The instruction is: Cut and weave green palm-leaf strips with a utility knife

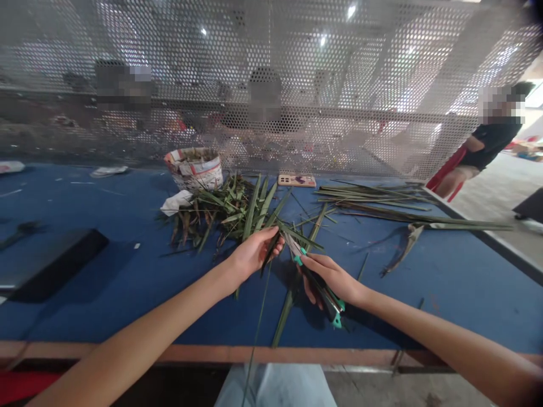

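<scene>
Grips both closed and close together over the front half of the blue desk (106, 316). Farther back on it lie a paper-wrapped tub (195, 168), a heap of cut palm leaves (224, 209), a phone in a case (297, 180) and a loose spread of long leaves (373, 200) to the right. Left grip (254, 254): thumb and fingers pinch a narrow palm leaf (271, 249), which runs roughly front to back. A thin strand (258, 316) trails from this grip toward the person's lap and past the desk edge. Right grip (328, 277): wrapped around the handles of teal-trimmed scissors (322, 294), whose long axis runs diagonally, blades angled up and left toward the left grip. Blade tips meet the leaf just beside the left fingertips (280, 242); the right grip is the farther of the two from the pinch point. A separate long leaf (285, 311) lies on the desk beneath the scissors.
</scene>
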